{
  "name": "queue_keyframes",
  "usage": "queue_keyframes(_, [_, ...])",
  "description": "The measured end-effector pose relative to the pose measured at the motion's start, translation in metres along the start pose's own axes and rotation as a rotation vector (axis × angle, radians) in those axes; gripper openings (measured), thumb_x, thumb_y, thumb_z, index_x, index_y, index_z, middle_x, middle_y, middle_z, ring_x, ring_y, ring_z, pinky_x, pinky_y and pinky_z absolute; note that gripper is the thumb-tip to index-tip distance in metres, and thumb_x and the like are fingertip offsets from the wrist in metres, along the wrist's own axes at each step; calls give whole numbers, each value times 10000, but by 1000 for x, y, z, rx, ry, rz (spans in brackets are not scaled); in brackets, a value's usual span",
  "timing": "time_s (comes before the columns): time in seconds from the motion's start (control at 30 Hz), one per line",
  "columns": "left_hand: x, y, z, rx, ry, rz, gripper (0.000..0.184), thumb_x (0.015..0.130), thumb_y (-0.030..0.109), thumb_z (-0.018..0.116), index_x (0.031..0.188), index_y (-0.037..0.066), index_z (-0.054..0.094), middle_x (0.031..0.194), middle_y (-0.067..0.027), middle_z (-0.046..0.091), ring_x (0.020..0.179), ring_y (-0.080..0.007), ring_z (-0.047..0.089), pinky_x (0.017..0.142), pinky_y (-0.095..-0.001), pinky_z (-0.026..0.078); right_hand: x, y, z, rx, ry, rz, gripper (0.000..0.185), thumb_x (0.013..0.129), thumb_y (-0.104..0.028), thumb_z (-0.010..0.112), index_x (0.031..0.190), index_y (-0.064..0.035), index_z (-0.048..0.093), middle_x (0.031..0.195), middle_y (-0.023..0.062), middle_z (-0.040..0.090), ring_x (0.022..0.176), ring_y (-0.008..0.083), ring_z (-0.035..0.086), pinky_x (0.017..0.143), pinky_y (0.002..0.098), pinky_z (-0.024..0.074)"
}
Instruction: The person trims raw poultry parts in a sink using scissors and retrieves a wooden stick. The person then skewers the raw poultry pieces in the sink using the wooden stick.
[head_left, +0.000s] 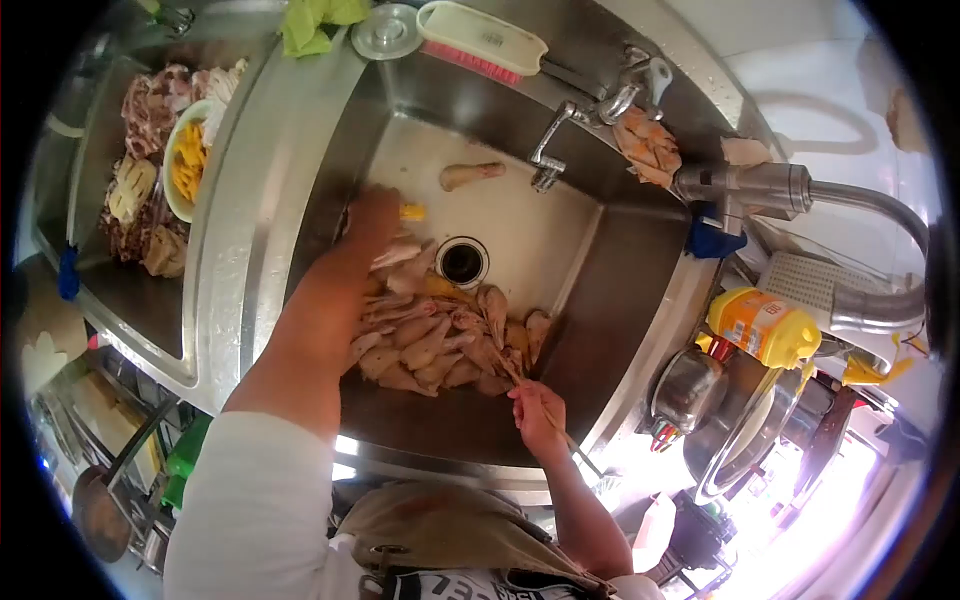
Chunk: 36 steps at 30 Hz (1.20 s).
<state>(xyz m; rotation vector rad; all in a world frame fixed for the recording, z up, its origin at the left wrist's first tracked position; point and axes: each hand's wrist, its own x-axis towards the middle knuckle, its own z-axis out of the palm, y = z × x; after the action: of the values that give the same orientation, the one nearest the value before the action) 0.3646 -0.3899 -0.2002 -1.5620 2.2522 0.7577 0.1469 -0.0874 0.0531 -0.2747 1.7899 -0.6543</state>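
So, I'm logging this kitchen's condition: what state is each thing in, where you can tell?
Chicken drumsticks: raw, heaped
Lone drumstick: lying apart from the heap
Sink: no pooled water visible
Drain: uncovered
Small tap: no flow visible
White bowl: holding yellow pieces
Scrub brush: lying on the sink's edge

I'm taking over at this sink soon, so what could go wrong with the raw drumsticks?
Scraps might slip down the drain, since the drumsticks crowd close to it. The scrub brush lies at the edge of the sink and could get knocked in. The thin stick gripped in the right hand may slip on the raw skin.
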Motion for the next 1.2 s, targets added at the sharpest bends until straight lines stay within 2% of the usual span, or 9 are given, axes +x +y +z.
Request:
queue_keyframes(0.1, [-74, 49, -85, 187, 26, 242, 353, 781, 185, 658, 1075, 2, 588, 1017, -169, 577, 912, -333, 589, 771, -415, 512, -10, -21, 7, -20, -50, -167, 376, 995, -310, 455, 835, -13, 623, 621, 2, 506, 530, 74, 453, 481, 220, 371])
queue_keyframes(0.2, [-107, 76, -93, -1267, -227, -338, 312, 797, 97, 630, 1082, -10, 563, 939, -130, 577, 849, -282, 579, 733, -374, 527, -28, -44, 9, -81, -81, -360, 376, 996, -295, 452, 834, -4, 627, 639, 3, 526, 553, 79, 473, 497, 233, 379])
queue_keyframes(0.3, [-193, 116, -128, -1614, -401, -261, 430, 824, 33, 542, 1246, 56, 466, 972, -85, 553, 722, -200, 561, 622, -330, 513, -55, -70, 2, -129, -150, -590, 323, 981, -239, 476, 832, 7, 624, 645, 34, 545, 570, 110, 503, 516, 265, 400])
queue_keyframes(0.4, [-265, 150, -145, -1722, -380, -113, 546, 794, -51, 502, 1315, 80, 408, 1013, -90, 546, 740, -213, 572, 653, -336, 513, -85, -80, -10, -230, -176, -913, 223, 945, -159, 520, 839, 14, 614, 642, 88, 547, 561, 162, 521, 529, 302, 421])
queue_keyframes(0.47, [-297, 161, -151, -1457, -307, 105, 589, 783, -80, 479, 1339, 91, 389, 1021, -95, 545, 774, -219, 575, 671, -339, 515, -102, -80, -19, -315, -213, -1073, 139, 900, -82, 560, 791, 5, 574, 639, 140, 527, 526, 269, 509, 520, 343, 429])
queue_keyframes(0.63, [-354, 186, -163, -1617, -281, 127, 637, 780, -87, 463, 1375, 123, 375, 1059, -100, 537, 855, -216, 559, 698, -351, 478, -155, -81, -37, -492, -170, -1342, 199, 874, -66, 570, 693, -34, 494, 598, 124, 494, 508, 323, 499, 469, 392, 416])
queue_keyframes(0.83, [-376, 187, -165, -1843, -352, 118, 595, 813, -30, 440, 1383, 126, 374, 1024, -81, 562, 818, -200, 533, 696, -351, 466, -185, -73, -54, -674, -97, -1425, 118, 810, -99, 590, 731, -49, 517, 636, 123, 562, 567, 329, 570, 502, 434, 467])
queue_keyframes(1.0, [-384, 185, -164, -1665, -247, 177, 564, 832, 39, 528, 1382, 106, 422, 1179, -87, 535, 991, -200, 553, 822, -341, 485, -193, -72, -57, -750, -169, -1466, 159, 790, -142, 594, 680, -53, 522, 640, 122, 571, 586, 335, 581, 523, 443, 470])
queue_keyframes(1.2, [-397, 204, -170, -1460, -96, 233, 416, 825, 54, 385, 1236, 93, 435, 881, -89, 566, 631, -181, 525, 500, -331, 444, -178, -74, -52, -930, -196, -1552, 208, 827, -159, 596, 667, -40, 537, 614, 96, 544, 513, 302, 552, 457, 416, 447])
